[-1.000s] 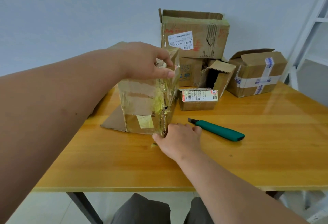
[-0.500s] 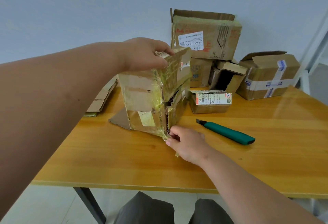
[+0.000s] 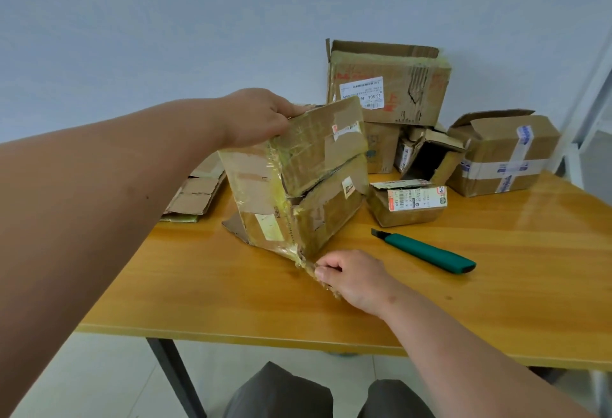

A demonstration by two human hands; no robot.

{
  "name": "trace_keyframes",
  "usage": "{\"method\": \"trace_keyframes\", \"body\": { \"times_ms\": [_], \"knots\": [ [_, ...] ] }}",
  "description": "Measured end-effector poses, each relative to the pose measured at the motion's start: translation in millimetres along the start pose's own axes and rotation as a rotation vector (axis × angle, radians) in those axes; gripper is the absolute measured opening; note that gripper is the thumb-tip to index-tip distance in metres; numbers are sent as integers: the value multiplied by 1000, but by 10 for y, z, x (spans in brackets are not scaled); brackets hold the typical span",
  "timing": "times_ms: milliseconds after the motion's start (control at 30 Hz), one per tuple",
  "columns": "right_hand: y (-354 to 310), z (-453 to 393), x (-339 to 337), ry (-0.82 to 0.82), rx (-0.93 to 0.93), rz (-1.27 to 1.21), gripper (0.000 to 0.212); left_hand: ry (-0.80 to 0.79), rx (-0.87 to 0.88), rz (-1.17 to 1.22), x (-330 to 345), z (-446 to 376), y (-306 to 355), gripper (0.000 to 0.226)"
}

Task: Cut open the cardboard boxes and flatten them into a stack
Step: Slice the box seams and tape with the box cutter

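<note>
With the left hand [image 3: 261,119] gripping the taped box [image 3: 298,179] by its top edge, upright on the table [image 3: 496,301], and the right hand [image 3: 351,277] pinching the loose tape at its bottom corner, I'd peel low and steady (knife [image 3: 427,252] lies idle nearby).

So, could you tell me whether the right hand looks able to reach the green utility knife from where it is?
Probably yes. The green utility knife lies in the open on the table, just right of the right hand, with nothing between them. That hand would first have to release the tape strip it pinches.
</note>
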State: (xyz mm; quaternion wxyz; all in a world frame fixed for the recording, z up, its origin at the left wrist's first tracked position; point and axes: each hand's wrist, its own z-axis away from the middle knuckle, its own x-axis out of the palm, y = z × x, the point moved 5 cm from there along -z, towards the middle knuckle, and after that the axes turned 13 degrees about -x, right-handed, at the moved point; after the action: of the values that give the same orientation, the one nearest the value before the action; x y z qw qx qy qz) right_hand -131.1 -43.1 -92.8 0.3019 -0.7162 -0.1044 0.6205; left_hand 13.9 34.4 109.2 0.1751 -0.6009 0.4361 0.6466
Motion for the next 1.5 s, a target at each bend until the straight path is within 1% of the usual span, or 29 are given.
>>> {"method": "trace_keyframes", "body": {
  "times_ms": [67, 133, 167, 233, 267, 333, 367, 433, 500, 533, 567, 633, 700, 767, 833, 900, 1067, 1233, 1300, 1333, 1400, 1500],
  "knots": [
    [36, 61, -53, 11, 13, -58, 23, 7, 2, 11, -9, 41, -44, 49],
    [67, 115, -166, 90, 10, -76, 26, -34, 4, 57, 33, 81, -110, 53],
    [75, 124, -241, 163, 5, -64, 25, -55, 4, 81, 67, 99, -148, 54],
    [76, 118, -393, 369, -1, -36, 20, -57, 8, 100, 117, 130, -200, 55],
    [71, 107, -466, 478, -8, -12, 16, -45, 15, 95, 129, 134, -213, 55],
    [53, 82, -580, 645, 9, 51, 3, -14, 36, 88, 141, 137, -236, 55],
    [58, 79, -619, 702, 43, 67, 12, 4, 42, 102, 141, 133, -253, 54],
    [91, 78, -683, 760, 111, 45, 42, 54, 33, 160, 136, 110, -302, 52],
    [90, 59, -734, 746, 133, 17, 71, 103, 22, 204, 144, 84, -349, 50],
    [88, 31, -747, 720, 121, -9, 82, 120, 32, 189, 160, 81, -358, 49],
    [90, -15, -758, 687, 101, -40, 90, 143, 61, 133, 176, 79, -362, 49],
    [103, -121, -791, 649, 61, -116, 94, 223, 147, -77, 205, 81, -377, 48],
    [115, -211, -831, 680, 45, -167, 89, 316, 191, -313, 223, 93, -418, 56],
    [118, -250, -885, 768, 73, -163, 71, 377, 197, -475, 239, 107, -458, 71],
    [100, -260, -935, 844, 109, -170, 50, 416, 205, -572, 277, 124, -471, 84],
    [75, -263, -960, 874, 117, -203, 39, 432, 196, -631, 319, 123, -485, 95],
    [54, -272, -1011, 821, 167, -314, 42, 445, 142, -701, 384, 130, -491, 116],
    [43, -258, -1058, 744, 182, -242, 45, 449, 117, -770, 454, 161, -462, 130],
    [16, -244, -1060, 728, 199, -264, 47, 456, 107, -804, 489, 157, -470, 135],
    [-5, -244, -1067, 724, 203, -301, 47, 462, 95, -815, 500, 148, -478, 138],
    [-71, -250, -1090, 712, 205, -450, 45, 459, 61, -813, 508, 125, -501, 143],
    [-144, -253, -1170, 683, 213, -710, 26, 430, 39, -781, 516, 126, -513, 143]
  ]
}}
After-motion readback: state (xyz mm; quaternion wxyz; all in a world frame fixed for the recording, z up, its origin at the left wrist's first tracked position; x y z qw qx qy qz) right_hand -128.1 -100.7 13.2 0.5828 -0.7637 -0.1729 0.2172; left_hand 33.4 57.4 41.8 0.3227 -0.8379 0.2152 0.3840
